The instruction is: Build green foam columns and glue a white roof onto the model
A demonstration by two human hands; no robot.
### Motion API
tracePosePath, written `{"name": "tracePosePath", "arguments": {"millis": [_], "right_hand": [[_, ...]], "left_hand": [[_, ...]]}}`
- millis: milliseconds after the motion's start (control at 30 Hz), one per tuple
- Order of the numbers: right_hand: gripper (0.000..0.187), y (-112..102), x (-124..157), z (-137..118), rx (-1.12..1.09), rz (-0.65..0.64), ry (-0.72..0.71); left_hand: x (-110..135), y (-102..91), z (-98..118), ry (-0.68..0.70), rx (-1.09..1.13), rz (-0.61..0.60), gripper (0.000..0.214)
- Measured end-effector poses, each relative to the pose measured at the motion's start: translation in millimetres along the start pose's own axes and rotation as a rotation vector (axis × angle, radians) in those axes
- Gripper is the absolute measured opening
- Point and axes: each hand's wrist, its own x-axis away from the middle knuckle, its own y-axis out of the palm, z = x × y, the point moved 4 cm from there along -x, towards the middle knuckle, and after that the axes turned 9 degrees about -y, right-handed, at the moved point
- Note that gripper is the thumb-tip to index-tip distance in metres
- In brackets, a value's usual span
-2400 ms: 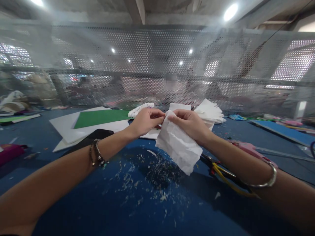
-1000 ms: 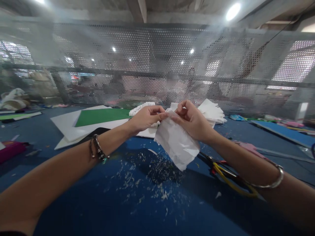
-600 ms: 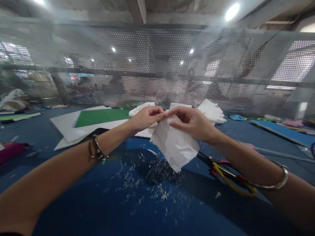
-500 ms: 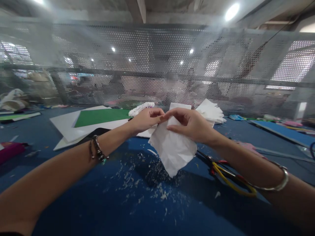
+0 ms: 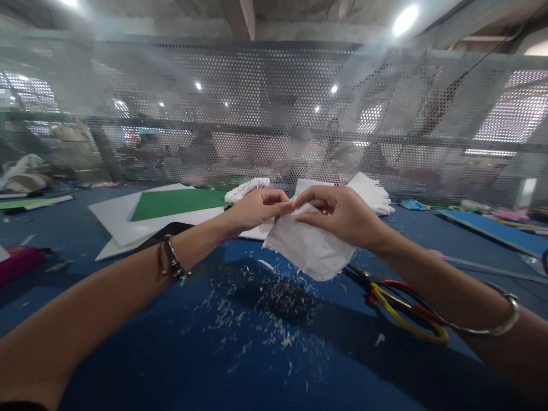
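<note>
Between my two hands hangs a thin, crumpled sheet of white tissue paper, held above the blue table. My left hand pinches its upper left edge with thumb and index finger. Right beside it, my right hand grips the same top edge between thumb and fingers. The fingertips of both hands nearly meet there. Under the paper lie scattered white paper shreds. Scissors with yellow and red handles rest on the table below my right forearm.
Green paper lies on white sheets at the back left. Behind my hands are a bumpy white piece and fringed white paper. A blue board lies right, a magenta pouch left. A perforated metal screen stands behind.
The tissue paper's lower corner has swung up and to the right, uncovering more shreds beneath. Both hands keep their pinch; the fingertips have shifted slightly to the right.
</note>
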Motion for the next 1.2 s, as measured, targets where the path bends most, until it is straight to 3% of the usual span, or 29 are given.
{"name": "tracePosePath", "arguments": {"millis": [200,400,1000,1200], "right_hand": [[0.016,-2.3,0.1,-4.1,0.206,-0.029,-0.101],[0.015,-0.5,0.6,-2.7,0.254,-0.049,-0.112],[0.016,-5.1,0.2,6.0,0.148,0.001,-0.018],[0.018,-6.7,-0.4,3.7,0.100,0.009,-0.017]], "left_hand": [[0.6,3.1,-0.5,-0.021,-0.040,0.017,0.021],[2.0,7.2,-2.3,-0.053,0.004,0.010,0.018],[-1.2,7.4,-3.7,0.106,-0.131,0.002,0.026],[-0.8,8.1,-0.3,0.140,-0.059,-0.018,0.025]]}}
